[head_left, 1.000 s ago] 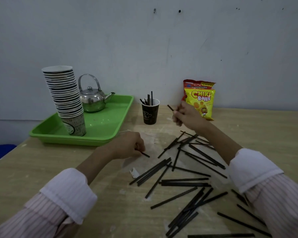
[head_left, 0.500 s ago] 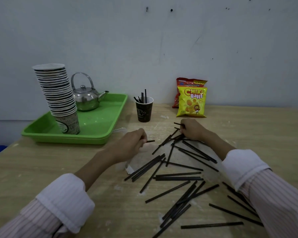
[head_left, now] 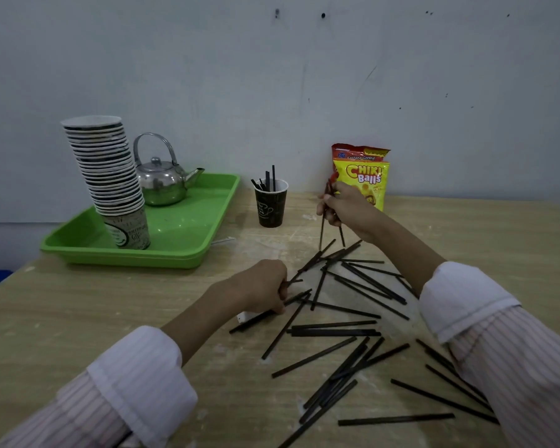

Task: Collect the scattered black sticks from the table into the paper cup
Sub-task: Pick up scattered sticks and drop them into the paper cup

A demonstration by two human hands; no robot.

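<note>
Right hand (head_left: pixel 345 206): raised above table (head_left: pixel 78 318), closed on two black sticks (head_left: pixel 321 232) hanging down, just right of paper cup (head_left: pixel 270 203); left hand (head_left: pixel 262 286): low, fingers curled round a short stick (head_left: pixel 294 281); scattered sticks (head_left: pixel 333 333) lie between and nearer.

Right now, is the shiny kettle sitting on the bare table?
No, the kettle sits on the green tray, behind the stack of paper cups.

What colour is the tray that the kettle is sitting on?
Bright green; the tray under the kettle shows clearly in the head view.
</note>
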